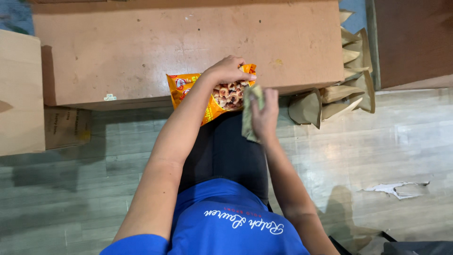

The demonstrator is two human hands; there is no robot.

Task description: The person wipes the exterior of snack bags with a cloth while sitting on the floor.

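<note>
the orange snack packet (200, 94) is half hidden under the left hand (229, 71), which pinches its glossy crinkled top at the low brown table's (141, 52) 6 o'clock edge. the right hand (264, 115), at the packet's 3 o'clock, grips a flat dull paper pouch (249, 120); stiff brown paper bags (330, 94) stand further right.

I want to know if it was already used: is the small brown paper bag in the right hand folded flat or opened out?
Folded flat. The brown paper bag hangs as a thin strip from the right hand.
</note>
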